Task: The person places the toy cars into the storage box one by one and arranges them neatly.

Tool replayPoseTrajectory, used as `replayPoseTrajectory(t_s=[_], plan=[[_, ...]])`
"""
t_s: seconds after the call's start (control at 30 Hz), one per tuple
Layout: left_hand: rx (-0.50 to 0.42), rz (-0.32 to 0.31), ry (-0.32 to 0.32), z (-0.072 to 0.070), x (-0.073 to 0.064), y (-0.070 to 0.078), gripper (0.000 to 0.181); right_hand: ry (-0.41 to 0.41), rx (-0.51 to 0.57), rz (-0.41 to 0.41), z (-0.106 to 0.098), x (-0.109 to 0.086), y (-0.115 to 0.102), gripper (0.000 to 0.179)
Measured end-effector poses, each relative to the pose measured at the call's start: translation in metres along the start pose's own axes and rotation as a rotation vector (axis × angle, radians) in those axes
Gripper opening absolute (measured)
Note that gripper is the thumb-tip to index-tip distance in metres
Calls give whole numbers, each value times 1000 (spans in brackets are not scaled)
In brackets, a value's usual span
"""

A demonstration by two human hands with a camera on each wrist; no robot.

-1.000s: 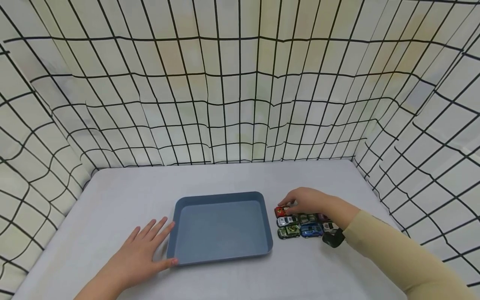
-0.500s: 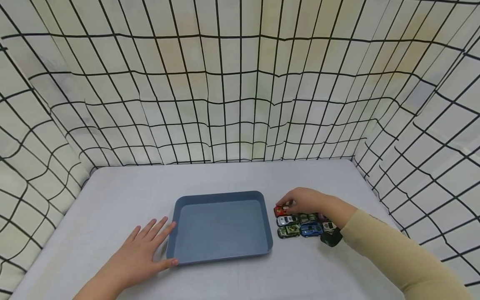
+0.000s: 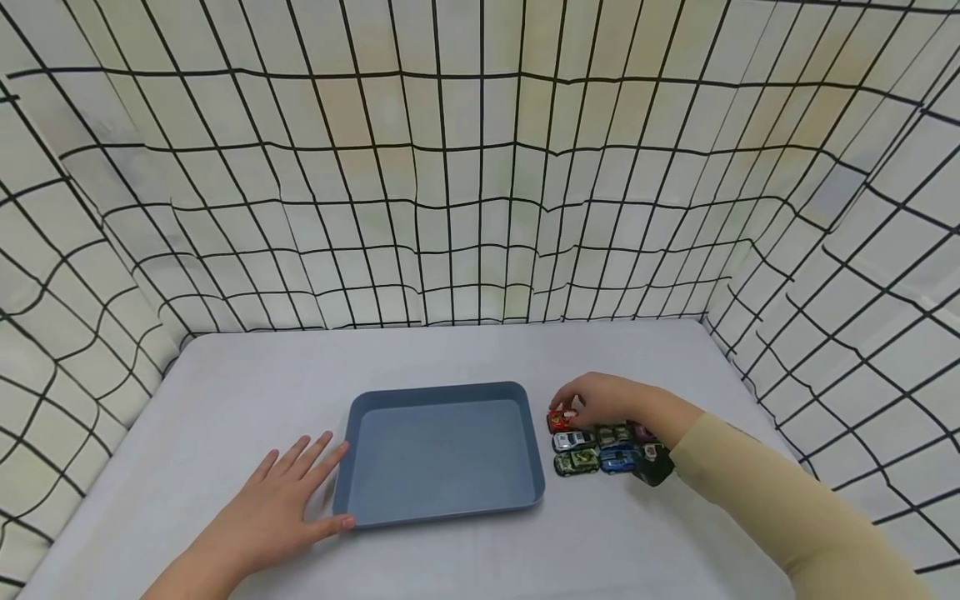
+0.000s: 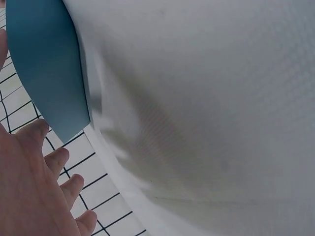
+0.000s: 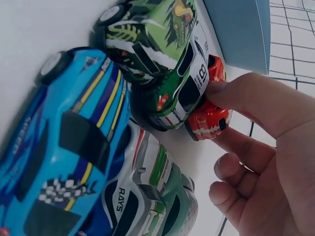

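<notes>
With thumb and index finger my right hand (image 3: 606, 398) pinches a red toy car (image 3: 558, 421) at the far end of a cluster of toy cars. In the right wrist view, the thumb and cars in front partly hide the red car (image 5: 209, 123). Nearest it is a white-and-green car with an 8 (image 5: 189, 83); a green dragon-print car (image 3: 576, 462) and a blue striped car (image 3: 618, 458) sit closer to me. Fingers spread, my left hand (image 3: 277, 508) lies at the left side of a blue-grey tray (image 3: 450, 454), thumb and index fingertips at its rim.
More toy cars, one camouflage-green (image 3: 613, 434), stand right of the white one, partly hidden by the right arm. A dark device (image 3: 655, 467) hangs under the right wrist. White cloth covers the table (image 3: 262, 375); black-gridded white sheets (image 3: 480, 208) enclose its back and sides.
My right hand has shifted slightly left with the red car, closer to the tray. The dark device under the wrist moved left too, covering more of the cars. My left hand stays nearly still.
</notes>
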State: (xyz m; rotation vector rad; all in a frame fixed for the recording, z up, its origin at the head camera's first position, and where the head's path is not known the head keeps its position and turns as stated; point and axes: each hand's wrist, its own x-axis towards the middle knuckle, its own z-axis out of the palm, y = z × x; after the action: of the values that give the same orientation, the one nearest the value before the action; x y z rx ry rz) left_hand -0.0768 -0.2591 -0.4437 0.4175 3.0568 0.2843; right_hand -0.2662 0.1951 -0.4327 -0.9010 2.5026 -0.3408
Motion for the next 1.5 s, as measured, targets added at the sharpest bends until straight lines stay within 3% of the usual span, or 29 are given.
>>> replayPoseTrajectory(t_s=[0.47, 0.8, 1.17, 1.5], plan=[[-16, -2, -2, 0, -1, 0, 98, -34, 189, 55, -10, -1, 12, 39], [-13, -8, -10, -1, -1, 0, 99, -13, 281, 21, -27, -1, 12, 42], [-30, 5, 12, 4, 0, -2, 98, 18, 316, 20, -31, 4, -1, 40], [-10, -17, -20, 3, 0, -2, 100, -11, 290, -56, -32, 19, -37, 41]])
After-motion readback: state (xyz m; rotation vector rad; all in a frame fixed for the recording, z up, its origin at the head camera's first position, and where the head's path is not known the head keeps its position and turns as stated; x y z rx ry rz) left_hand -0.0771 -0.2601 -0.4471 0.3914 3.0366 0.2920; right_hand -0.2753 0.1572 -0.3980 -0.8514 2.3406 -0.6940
